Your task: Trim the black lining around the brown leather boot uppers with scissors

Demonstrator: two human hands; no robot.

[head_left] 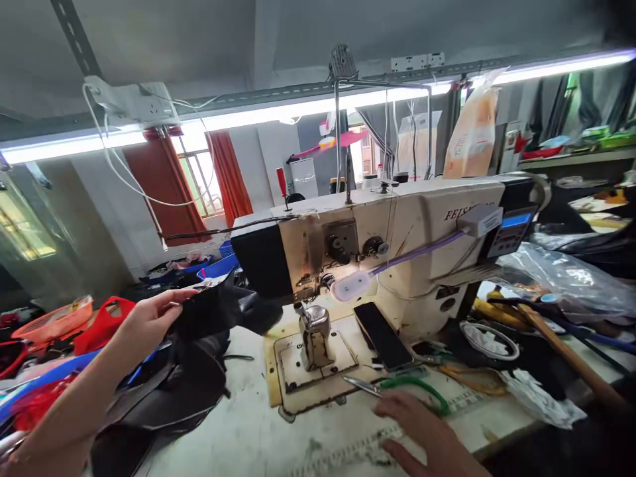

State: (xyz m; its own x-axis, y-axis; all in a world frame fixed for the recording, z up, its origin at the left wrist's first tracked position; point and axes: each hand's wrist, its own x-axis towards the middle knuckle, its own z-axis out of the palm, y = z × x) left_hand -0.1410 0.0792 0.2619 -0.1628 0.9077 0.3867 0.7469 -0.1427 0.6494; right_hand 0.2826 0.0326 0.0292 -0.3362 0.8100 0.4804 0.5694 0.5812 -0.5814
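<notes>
My left hand pinches the edge of a piece of black material, raised left of the sewing machine and hanging down over the table's left side. My right hand is low over the table's front, fingers apart, holding nothing. Just beyond its fingertips lie scissors with green handles, blades pointing left. The machine's metal post stands between my hands, and a black phone lies to the right of it.
A white oval dish, crumpled white material and a wooden handle lie on the right. An orange basket and a red container are at left. A small lamp hangs by the needle area.
</notes>
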